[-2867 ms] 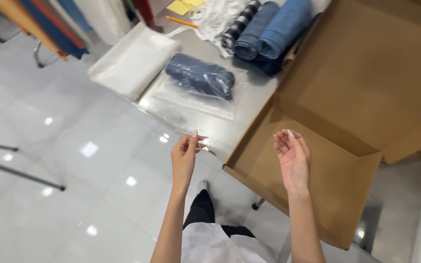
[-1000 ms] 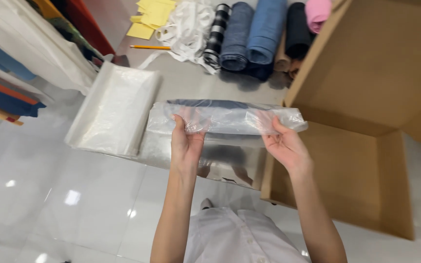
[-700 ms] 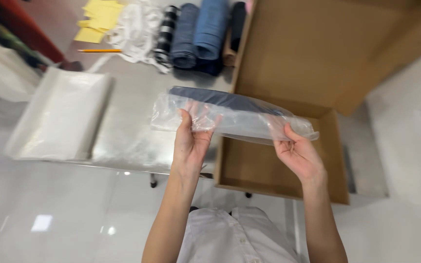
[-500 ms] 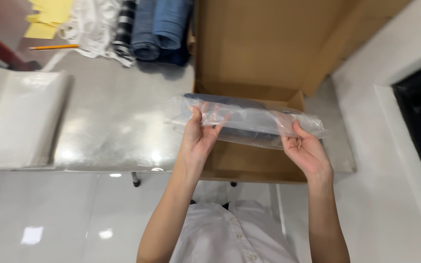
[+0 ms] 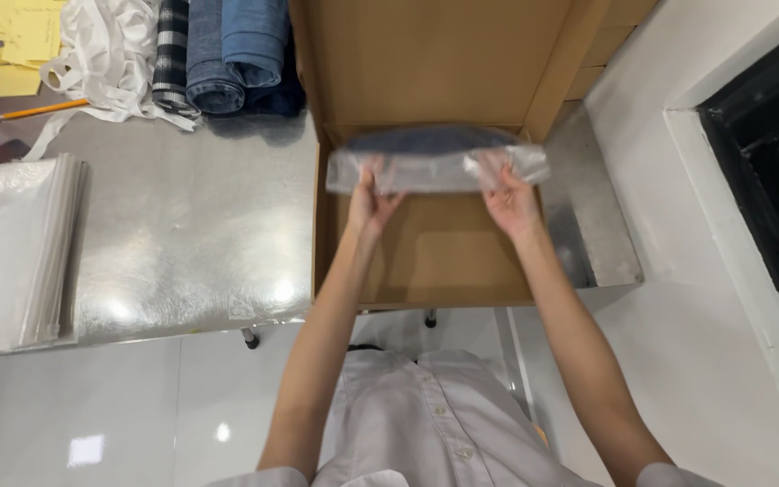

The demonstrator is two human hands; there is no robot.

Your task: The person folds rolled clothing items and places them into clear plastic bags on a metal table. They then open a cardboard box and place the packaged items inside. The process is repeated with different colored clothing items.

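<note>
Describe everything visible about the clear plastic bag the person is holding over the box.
The clear plastic bag is a long, glossy, crinkled pouch with a dark blue folded garment inside. It is held roughly level, stretched sideways over the far end of the open cardboard box. The left hand grips it near its left end, the right hand near its right end, fingers on the near face. Whether it touches the box floor cannot be told.

White button-front shirt [image 5: 426,424] worn, small buttons down placket; short sleeves; forearms bare; no gloves.
</note>
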